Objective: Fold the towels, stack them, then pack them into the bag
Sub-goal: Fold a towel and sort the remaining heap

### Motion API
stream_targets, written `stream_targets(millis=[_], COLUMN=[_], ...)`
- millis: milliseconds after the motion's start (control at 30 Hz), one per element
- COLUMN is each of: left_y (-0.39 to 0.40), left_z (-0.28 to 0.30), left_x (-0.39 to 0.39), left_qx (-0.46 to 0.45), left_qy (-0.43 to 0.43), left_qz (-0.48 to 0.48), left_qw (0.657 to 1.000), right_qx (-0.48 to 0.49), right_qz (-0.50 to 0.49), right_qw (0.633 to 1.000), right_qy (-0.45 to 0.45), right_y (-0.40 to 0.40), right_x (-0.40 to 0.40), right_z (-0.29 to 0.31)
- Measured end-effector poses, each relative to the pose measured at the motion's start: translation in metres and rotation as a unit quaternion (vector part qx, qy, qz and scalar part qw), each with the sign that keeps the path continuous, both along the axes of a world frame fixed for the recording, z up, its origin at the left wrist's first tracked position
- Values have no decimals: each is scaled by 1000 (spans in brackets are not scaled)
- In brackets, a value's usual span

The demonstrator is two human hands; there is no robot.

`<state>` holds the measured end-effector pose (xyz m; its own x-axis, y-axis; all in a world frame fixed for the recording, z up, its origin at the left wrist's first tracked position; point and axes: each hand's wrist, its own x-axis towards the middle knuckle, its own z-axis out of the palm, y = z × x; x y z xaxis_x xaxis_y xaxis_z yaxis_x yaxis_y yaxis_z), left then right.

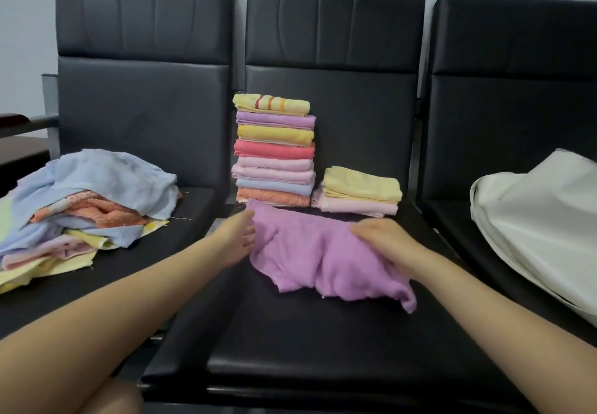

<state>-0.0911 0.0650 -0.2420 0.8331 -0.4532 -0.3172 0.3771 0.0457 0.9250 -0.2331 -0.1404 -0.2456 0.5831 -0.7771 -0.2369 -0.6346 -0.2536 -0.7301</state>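
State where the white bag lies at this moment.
In the head view, the white bag lies on the right-hand seat, right of the short towel stack.

The crumpled towel [326,258] is purple. The tall stack [274,155] runs yellow with red and orange stripes, purple, yellow, coral, pinks, pale blue, orange. The short stack [360,192] is yellow over pink. The bag [542,219] is white; the seats [323,349] black.
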Motion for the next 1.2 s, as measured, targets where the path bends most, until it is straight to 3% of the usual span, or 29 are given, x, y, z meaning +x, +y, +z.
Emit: stream_targets(millis=[67,100,167,200,267,367,400,467,533,633,733,800,867,933,1000,1067,1133,1200], left_y=[-1,1,5,8,15,17,17,15,15,9,-3,-8,-9,-8,-5,-1,2,4], left_z=[-7,-9,-11,-10,-9,-12,-12,-17,-20,-20,-12,-12,-9,-9,-11,-19,-23,-23], left_x=[0,0,-4,-7,-15,-28,-34,-39,-46,-44,-43,-39,-36,-32,-25,-17,-14,-13], left_qx=[101,141,179,196,282,419,433,421,378,280,83,-44,-36,55,174,273,335,361], left_qy=[-62,-102,-145,-143,-164,-272,-306,-349,-364,-338,-160,-35,-31,-109,-213,-312,-391,-433], left_qz=[5,6,-12,-34,-94,-163,-180,-194,-166,-99,42,121,121,85,23,-51,-98,-125], left_qw=[993,985,973,970,941,851,828,814,835,893,983,991,992,989,961,908,851,816], right_qx=[-78,-61,-19,-1,-12,-100,-151,-228,-225,-207,-235,-248,-225,-196,-217,-231,-142,33], right_qz=[-102,-23,219,254,249,198,170,122,109,145,149,154,174,178,127,47,-41,-103], right_qw=[985,995,975,967,968,974,972,965,968,964,960,956,958,964,968,967,968,948], right_qy=[-115,-72,-16,-7,-20,-52,-61,-43,19,85,20,7,23,27,-14,-100,-204,-300], right_y=[10,14,24,24,18,8,-1,-22,-32,-38,-37,-39,-43,-46,-51,-58,-65,-73], right_x=[-7,-18,-29,-35,-43,-50,-51,-56,-57,-52,-38,-29,-22,-18,-13,-6,4,13], right_z=[2,6,9,11,16,16,13,7,2,-11,-14,-11,-11,-12,-11,-3,6,15])
